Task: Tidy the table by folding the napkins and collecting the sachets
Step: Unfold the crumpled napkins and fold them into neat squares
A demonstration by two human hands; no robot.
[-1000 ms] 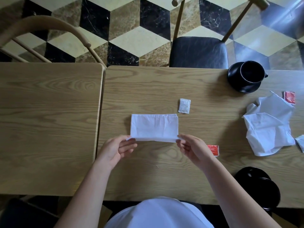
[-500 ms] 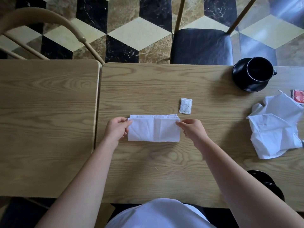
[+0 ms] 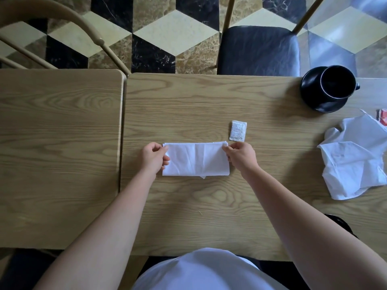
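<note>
A white napkin [image 3: 196, 160], folded into a flat rectangle, lies on the wooden table [image 3: 209, 216] in front of me. My left hand [image 3: 154, 158] pinches its left edge and my right hand [image 3: 240, 156] pinches its right edge. A white sachet [image 3: 238, 130] lies just beyond the napkin's right corner. A crumpled white napkin [image 3: 354, 160] sits at the right. A red sachet [image 3: 383, 119] peeks in at the right edge of the view behind it.
A black cup on a black saucer [image 3: 327, 88] stands at the far right. A second black dish [image 3: 339, 225] shows by my right forearm. A second wooden table [image 3: 58, 153] adjoins on the left. Chairs [image 3: 259, 49] stand beyond the far edge.
The near edge of the napkin was lifted and folded over away from me, making a narrower rectangle. Both hands moved forward and now hold its side edges flat on the table.
</note>
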